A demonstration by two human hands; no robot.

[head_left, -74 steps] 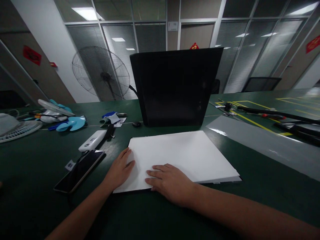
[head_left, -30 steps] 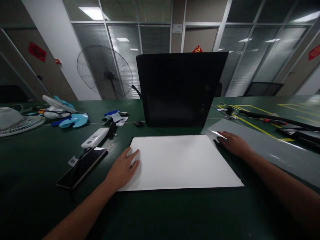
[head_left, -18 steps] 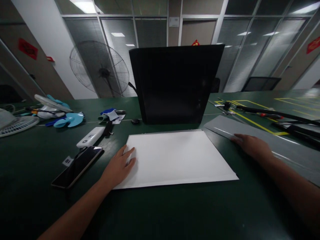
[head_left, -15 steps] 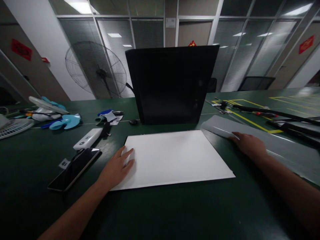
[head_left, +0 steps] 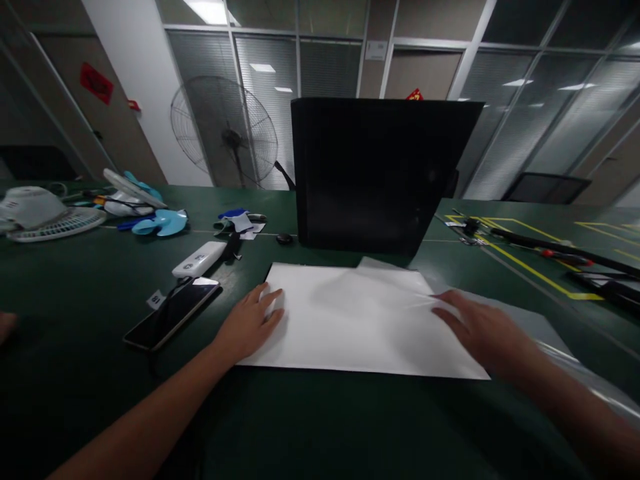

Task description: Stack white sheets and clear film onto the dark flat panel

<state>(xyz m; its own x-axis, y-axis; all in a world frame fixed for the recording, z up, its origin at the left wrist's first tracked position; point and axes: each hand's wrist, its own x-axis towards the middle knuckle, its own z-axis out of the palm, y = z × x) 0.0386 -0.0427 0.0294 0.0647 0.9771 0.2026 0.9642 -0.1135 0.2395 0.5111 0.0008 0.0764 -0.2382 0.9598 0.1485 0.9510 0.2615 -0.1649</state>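
Observation:
A thin white rectangular panel (head_left: 325,337) lies flat on the green table, its underside dark at the rim. My left hand (head_left: 247,325) rests on the panel's left edge with the fingers spread. Over the panel's right part reaches a translucent plastic sheet (head_left: 523,319), and my right hand (head_left: 477,328) pinches its edge between thumb and fingers. The rest of the sheet trails off to the right, partly hidden under my right forearm. Behind the panel stands a large black screen-like box (head_left: 375,177).
On the left lie a phone (head_left: 173,317), a white power bank (head_left: 199,259) and blue fan blades (head_left: 160,223). A black mouse (head_left: 284,239) sits beside the black box. Dark strips (head_left: 555,241) lie at the right. Part of another person's hand (head_left: 6,325) shows at the left edge.
My right hand has carried the plastic sheet's edge leftward onto the white panel. My left hand stays on the panel's left edge. The view has turned left, and a hand has appeared at the left.

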